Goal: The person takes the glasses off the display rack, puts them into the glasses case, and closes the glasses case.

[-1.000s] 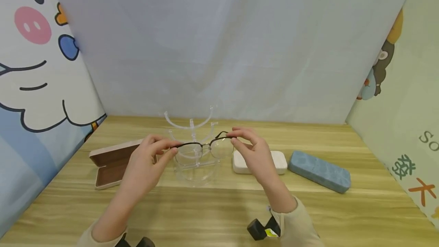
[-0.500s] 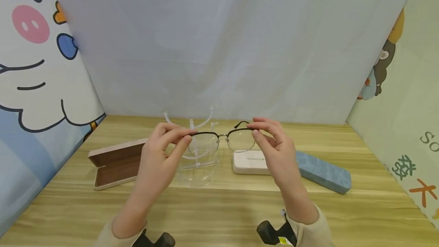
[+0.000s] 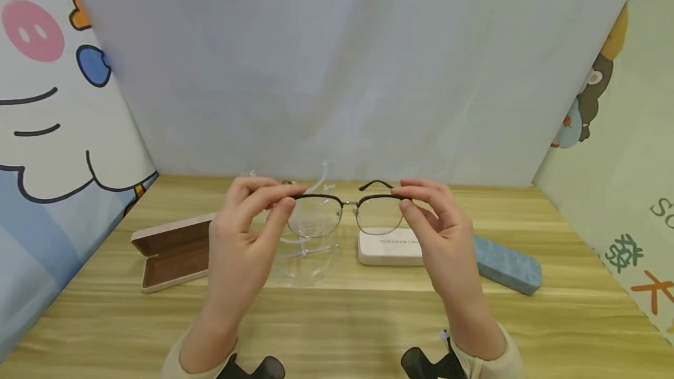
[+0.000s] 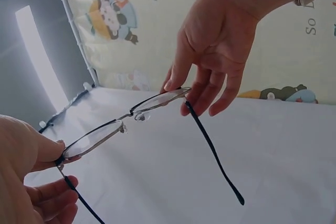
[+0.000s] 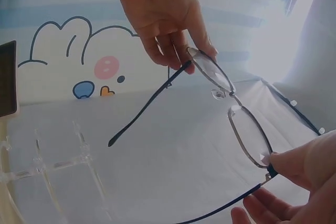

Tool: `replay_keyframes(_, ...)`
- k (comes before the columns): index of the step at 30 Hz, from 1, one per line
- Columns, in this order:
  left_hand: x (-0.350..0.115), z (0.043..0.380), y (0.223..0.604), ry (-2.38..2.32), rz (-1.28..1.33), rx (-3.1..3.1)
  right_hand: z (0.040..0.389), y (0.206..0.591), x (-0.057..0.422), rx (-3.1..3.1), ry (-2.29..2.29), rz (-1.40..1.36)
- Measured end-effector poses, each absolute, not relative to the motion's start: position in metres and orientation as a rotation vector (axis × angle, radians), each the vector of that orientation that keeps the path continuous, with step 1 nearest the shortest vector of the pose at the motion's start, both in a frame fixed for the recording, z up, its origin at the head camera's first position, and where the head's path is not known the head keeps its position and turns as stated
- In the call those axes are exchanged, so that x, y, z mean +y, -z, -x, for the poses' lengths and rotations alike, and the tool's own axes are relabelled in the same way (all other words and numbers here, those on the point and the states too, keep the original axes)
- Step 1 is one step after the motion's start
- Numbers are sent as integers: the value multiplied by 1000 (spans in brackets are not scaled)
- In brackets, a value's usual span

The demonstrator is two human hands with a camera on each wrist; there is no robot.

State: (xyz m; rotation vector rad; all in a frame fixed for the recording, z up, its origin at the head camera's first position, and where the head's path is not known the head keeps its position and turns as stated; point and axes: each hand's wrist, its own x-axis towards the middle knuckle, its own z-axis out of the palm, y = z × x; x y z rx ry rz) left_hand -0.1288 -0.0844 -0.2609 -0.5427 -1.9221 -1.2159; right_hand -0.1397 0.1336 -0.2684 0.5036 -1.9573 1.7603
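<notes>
Between my two hands is a pair of eyeglasses [image 3: 348, 203] with dark upper rims and thin metal lower rims. My left hand [image 3: 243, 238] pinches the frame's left corner between thumb and fingers. At the opposite corner my right hand [image 3: 446, 235] pinches it the same way. Both temples are unfolded and point away from me, as the left wrist view shows with one dark temple [image 4: 215, 153]. Behind and below the left lens stands a clear tiered display stand [image 3: 304, 256], partly covered by my left hand and the glasses.
An open glasses case [image 3: 174, 256] with brown lining lies at the left, partly behind my left hand. A white case [image 3: 387, 250] with small lettering and a blue case [image 3: 511, 266] lie to the right on the wooden table [image 3: 337, 320]. A pale curtain [image 3: 337, 75] hangs behind.
Both hands have lifted the glasses up and to the right, from in front of the display stand. The frame now faces me more squarely, and the right hand covers part of the cases.
</notes>
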Motion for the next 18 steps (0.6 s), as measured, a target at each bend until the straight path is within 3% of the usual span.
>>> replay_keyframes(18, -81, 151, 275, 1298, 508, -1894, 141, 271, 127, -1842, -1776, -470)
